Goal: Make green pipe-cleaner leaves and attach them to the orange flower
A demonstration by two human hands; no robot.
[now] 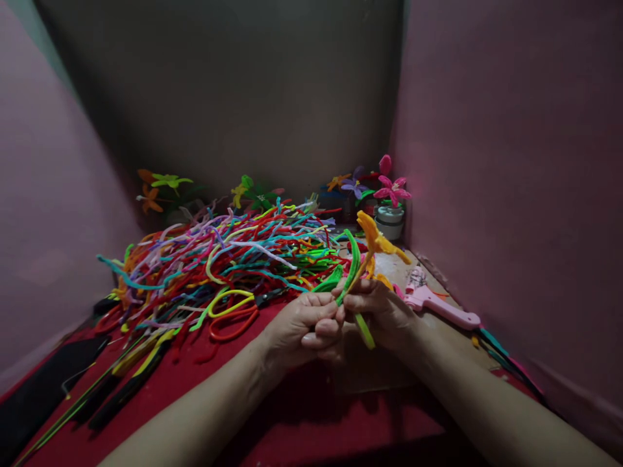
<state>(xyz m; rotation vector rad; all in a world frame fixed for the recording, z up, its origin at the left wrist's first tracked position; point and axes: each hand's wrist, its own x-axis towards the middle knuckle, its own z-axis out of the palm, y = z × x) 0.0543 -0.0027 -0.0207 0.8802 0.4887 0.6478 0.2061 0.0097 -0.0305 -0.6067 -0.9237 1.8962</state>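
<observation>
Between my hands is an orange pipe-cleaner flower (pixel 374 239) on a stem, tilted with its petals up and to the right. My left hand (pixel 305 324) is closed, its fingertips pinching the base of the green pipe-cleaner leaves (pixel 352 263) against the stem. Right beside it, my right hand (pixel 377 303) has its fingers wrapped round the flower's stem. A yellow-green end of the stem sticks out below my right hand. The exact join between leaves and stem is hidden by my fingertips.
A large heap of coloured pipe cleaners (pixel 243 250) lies at the left. In front of it are scissors (pixel 234 324) and pliers (pixel 134 379). A pink glue gun (pixel 445 308) lies at the right. Finished flowers stand behind, one pink flower (pixel 392 188) in a pot (pixel 388 224).
</observation>
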